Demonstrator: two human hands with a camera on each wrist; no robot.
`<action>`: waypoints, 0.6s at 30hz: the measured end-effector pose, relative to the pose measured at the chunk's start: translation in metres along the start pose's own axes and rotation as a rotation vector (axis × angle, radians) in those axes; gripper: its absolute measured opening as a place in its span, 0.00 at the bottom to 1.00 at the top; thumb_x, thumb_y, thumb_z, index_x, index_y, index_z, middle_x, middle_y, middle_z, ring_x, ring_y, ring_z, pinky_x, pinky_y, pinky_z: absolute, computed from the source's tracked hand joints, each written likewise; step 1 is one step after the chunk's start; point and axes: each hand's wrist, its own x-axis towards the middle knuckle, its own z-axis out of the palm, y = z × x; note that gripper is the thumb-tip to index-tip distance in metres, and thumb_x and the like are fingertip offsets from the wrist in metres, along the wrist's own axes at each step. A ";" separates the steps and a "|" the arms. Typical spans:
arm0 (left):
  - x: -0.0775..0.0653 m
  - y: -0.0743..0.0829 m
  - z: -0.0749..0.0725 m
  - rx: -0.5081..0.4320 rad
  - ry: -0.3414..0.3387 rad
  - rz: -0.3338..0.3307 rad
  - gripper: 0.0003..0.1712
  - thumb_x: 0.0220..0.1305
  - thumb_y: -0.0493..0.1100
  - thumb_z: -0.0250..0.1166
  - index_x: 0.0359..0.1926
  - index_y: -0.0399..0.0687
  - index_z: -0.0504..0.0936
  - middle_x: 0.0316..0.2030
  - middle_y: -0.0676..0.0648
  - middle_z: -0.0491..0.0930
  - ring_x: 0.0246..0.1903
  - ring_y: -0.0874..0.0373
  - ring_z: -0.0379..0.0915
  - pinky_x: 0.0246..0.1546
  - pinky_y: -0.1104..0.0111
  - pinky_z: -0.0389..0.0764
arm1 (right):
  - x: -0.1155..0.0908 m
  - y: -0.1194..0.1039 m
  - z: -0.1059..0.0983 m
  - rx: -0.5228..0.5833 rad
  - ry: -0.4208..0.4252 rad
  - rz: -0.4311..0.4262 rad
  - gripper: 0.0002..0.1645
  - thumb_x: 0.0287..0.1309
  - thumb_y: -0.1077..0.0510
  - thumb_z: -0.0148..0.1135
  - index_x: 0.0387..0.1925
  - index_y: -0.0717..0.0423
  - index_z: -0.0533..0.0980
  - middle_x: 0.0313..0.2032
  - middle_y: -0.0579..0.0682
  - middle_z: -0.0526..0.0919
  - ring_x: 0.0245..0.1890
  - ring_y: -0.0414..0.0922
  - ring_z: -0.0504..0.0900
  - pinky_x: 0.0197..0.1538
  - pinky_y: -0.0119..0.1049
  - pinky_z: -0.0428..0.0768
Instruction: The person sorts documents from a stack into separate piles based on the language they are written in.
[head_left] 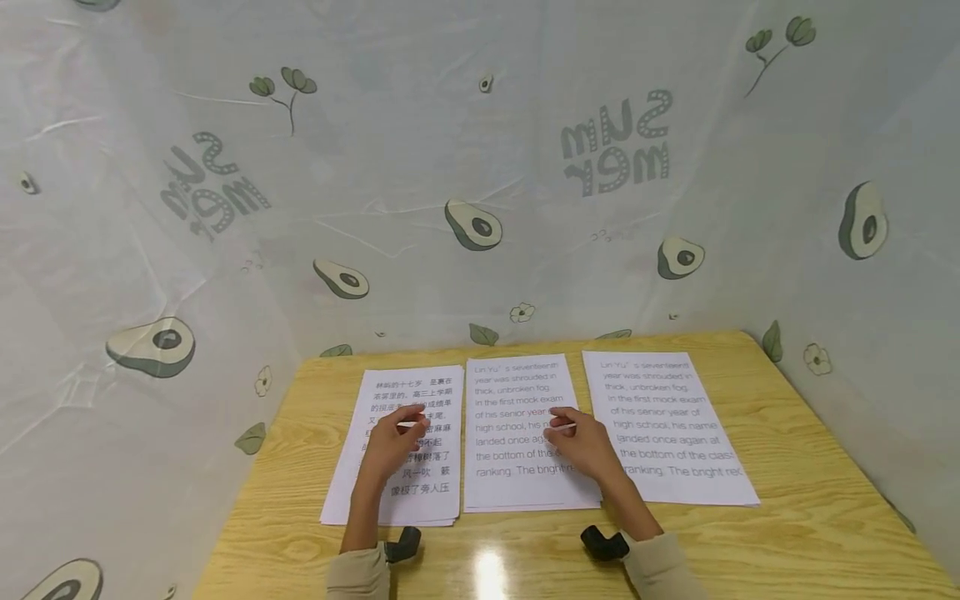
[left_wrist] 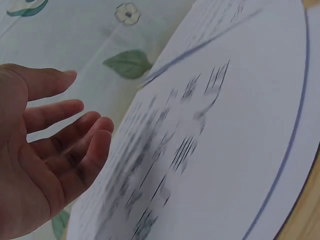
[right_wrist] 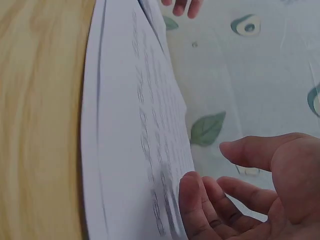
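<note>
Three stacks of printed paper lie side by side on the table. Over the left stack (head_left: 420, 508), printed in Chinese characters, hovers my left hand (head_left: 393, 442), its fingers loosely bent with nothing between them. My right hand (head_left: 585, 442) is above the right part of the middle stack (head_left: 517, 492), which carries English text. It too is relaxed and holds nothing. The right stack (head_left: 675, 417) bears the same English words, and no hand touches it. In the left wrist view a gap separates thumb and fingers of the left hand (left_wrist: 55, 150); the right wrist view shows the right hand (right_wrist: 245, 190) likewise.
The wooden table (head_left: 795, 467) has a yellow grain and extends beyond the papers on both sides. A pale curtain (head_left: 420, 150) with avocado and leaf prints hangs behind and at the sides. Black camera mounts (head_left: 603, 543) sit at both wrists.
</note>
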 end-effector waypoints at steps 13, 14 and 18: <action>0.004 0.024 0.052 -0.068 -0.077 0.019 0.24 0.74 0.46 0.68 0.66 0.41 0.84 0.54 0.39 0.86 0.41 0.54 0.86 0.39 0.63 0.90 | -0.003 0.020 -0.037 -0.085 0.017 0.061 0.30 0.71 0.54 0.66 0.69 0.65 0.77 0.55 0.60 0.87 0.55 0.56 0.87 0.45 0.38 0.84; 0.004 0.025 0.053 -0.069 -0.080 0.020 0.24 0.74 0.46 0.68 0.66 0.41 0.84 0.54 0.39 0.86 0.41 0.54 0.86 0.40 0.63 0.89 | -0.003 0.021 -0.037 -0.094 0.019 0.065 0.30 0.71 0.54 0.66 0.69 0.65 0.77 0.55 0.60 0.87 0.55 0.56 0.86 0.47 0.39 0.84; 0.004 0.027 0.059 -0.055 -0.092 0.021 0.25 0.75 0.47 0.68 0.66 0.41 0.83 0.54 0.41 0.86 0.40 0.55 0.85 0.39 0.66 0.88 | -0.001 0.024 -0.038 -0.120 0.023 0.069 0.31 0.70 0.54 0.66 0.68 0.66 0.77 0.56 0.60 0.87 0.55 0.56 0.87 0.48 0.40 0.83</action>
